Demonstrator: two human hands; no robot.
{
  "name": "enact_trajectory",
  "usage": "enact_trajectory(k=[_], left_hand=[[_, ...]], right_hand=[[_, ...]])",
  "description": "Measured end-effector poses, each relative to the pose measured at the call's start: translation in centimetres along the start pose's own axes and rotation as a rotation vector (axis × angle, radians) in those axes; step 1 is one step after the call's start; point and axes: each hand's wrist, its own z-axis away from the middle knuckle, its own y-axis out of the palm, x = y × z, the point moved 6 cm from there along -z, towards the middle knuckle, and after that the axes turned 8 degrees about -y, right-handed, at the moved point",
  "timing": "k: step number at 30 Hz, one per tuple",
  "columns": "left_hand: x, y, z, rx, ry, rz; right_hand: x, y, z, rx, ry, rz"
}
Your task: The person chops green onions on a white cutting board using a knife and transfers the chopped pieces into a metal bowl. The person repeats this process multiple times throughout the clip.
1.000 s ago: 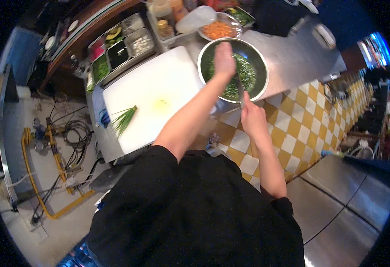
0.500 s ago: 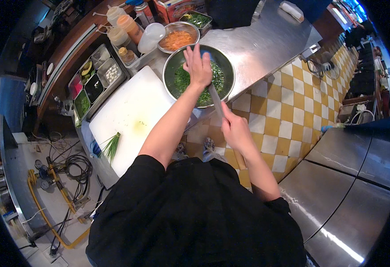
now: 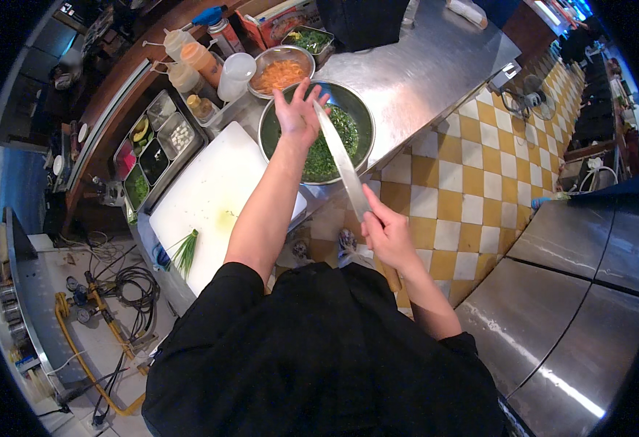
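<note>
My right hand (image 3: 389, 234) grips the wooden handle of a long kitchen knife (image 3: 340, 154). Its blade slants up and left across a round metal bowl (image 3: 370, 120). Chopped green herbs (image 3: 345, 131) lie inside that bowl, partly hidden by the blade and my arm. Above the bowl's left side my left hand (image 3: 299, 116) has its fingers spread, palm turned up, close to the blade's tip. It holds nothing. Left of my forearm is a white cutting board (image 3: 210, 182), with a small bunch of chives (image 3: 185, 252) at its near end.
A bowl of orange shreds (image 3: 279, 74) and a tray of greens (image 3: 309, 39) stand beyond the big bowl. Squeeze bottles (image 3: 201, 60) line the back left. A rack of ingredient containers (image 3: 161, 146) borders the board. Steel cabinets (image 3: 531, 313) are at right.
My left hand has turned from resting palm-down by the blade to palm-up with fingers spread. The knife blade now lies flatter in view, its tip raised toward that hand.
</note>
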Motion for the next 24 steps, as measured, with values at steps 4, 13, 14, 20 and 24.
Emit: enact_trajectory(k=[4, 13, 14, 20, 24], left_hand=[[-0.3, 0.3, 0.2, -0.056, 0.000, -0.045], [-2.7, -1.5, 1.6, -0.119, 0.069, 0.147], [-2.6, -1.4, 1.6, -0.119, 0.056, 0.202], [-2.3, -2.1, 1.4, -0.157, 0.040, 0.536], [-2.4, -2.8, 1.6, -0.161, 0.056, 0.571]], right_hand=[[-1.4, 1.8, -1.3, 0.044, -0.044, -0.050], [-3.6, 1.8, -1.0, -0.014, -0.123, 0.088], [-3.0, 2.2, -0.9, -0.001, -0.156, 0.093], [-4.5, 2.7, -1.2, -0.020, -0.031, -0.003], [-4.1, 2.8, -1.3, -0.046, -0.145, 0.046]])
